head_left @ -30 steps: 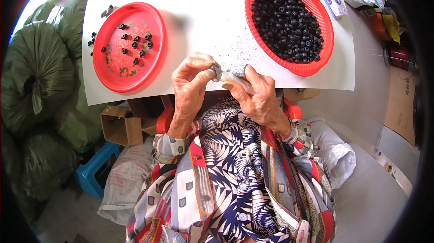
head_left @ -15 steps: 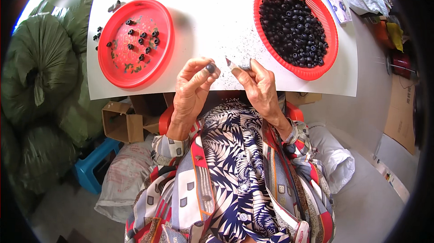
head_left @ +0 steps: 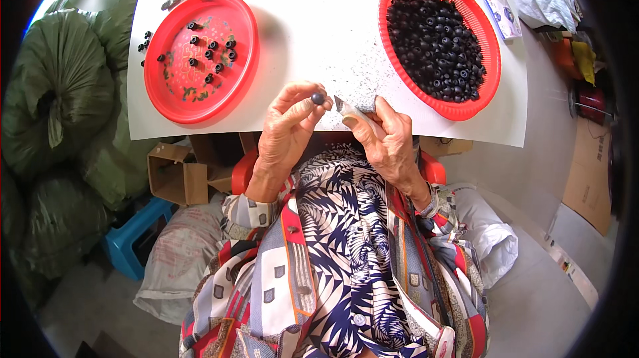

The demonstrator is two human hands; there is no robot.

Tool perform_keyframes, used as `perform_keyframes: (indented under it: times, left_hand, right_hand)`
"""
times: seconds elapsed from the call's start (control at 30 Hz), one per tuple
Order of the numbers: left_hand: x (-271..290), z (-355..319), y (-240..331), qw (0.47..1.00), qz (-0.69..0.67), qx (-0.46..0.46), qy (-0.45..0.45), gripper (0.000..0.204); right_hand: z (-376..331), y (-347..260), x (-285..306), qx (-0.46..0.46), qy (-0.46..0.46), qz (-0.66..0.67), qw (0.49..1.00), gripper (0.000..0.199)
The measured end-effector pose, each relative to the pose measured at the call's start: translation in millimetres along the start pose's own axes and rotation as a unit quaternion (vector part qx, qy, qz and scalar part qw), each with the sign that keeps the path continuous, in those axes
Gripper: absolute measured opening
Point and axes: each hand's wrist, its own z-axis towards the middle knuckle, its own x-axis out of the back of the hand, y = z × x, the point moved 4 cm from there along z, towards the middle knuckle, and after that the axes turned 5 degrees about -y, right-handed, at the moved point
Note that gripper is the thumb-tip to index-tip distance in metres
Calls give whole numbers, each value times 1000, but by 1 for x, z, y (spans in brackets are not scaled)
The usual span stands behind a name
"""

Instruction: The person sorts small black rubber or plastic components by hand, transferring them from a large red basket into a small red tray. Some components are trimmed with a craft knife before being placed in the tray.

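Note:
My left hand (head_left: 285,130) pinches a small black round part (head_left: 317,98) between thumb and fingers, above the table's near edge. My right hand (head_left: 391,144) is closed round a small knife (head_left: 339,103), whose pointed blade faces left, toward the part, with a slight gap between them. The knife's grip is mostly hidden by the fingers. To the left, several black ring-ended parts (head_left: 209,54) lie spread on a round red tray (head_left: 154,95). At the right, a red slotted basket (head_left: 490,58) holds a heap of similar black parts (head_left: 436,42).
Black crumbs (head_left: 383,65) dot the white table (head_left: 313,18). A few loose parts (head_left: 144,43) lie left of the tray. A small printed packet (head_left: 504,18) is beside the basket. Green sacks (head_left: 56,85), a blue stool (head_left: 133,241) and a cardboard box (head_left: 178,175) stand at the left.
My left hand has shifted slightly right with the black part, which now shows more of its round face. The knife in my right hand has turned a little, its blade tip slightly lower.

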Motion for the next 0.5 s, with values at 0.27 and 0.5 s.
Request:
perform_keyframes:
  times: [0.27,0.5]
  left_hand:
    - [1,1,-4,999,-38,17,1,18]
    - [0,0,-8,996,-35,68,36,19]
  right_hand:
    - [-1,2,0,24,22,-6,999,30]
    - [-5,9,1,11,36,12,999,30]
